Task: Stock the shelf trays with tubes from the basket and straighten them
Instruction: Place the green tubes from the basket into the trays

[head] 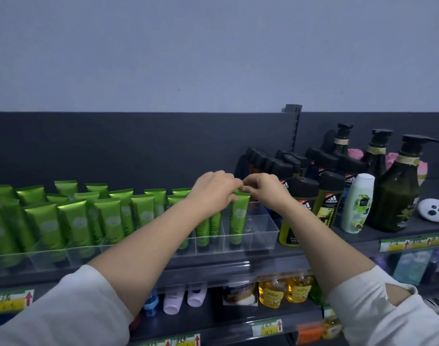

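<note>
While the green tube [239,214] stands upright, left hand [214,189] and right hand [262,188] pinch it.

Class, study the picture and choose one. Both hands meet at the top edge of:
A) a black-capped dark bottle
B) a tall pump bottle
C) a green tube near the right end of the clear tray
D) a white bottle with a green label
C: the left hand and the right hand both pinch the top edge of the green tube, which stands upright in the clear tray.
</note>
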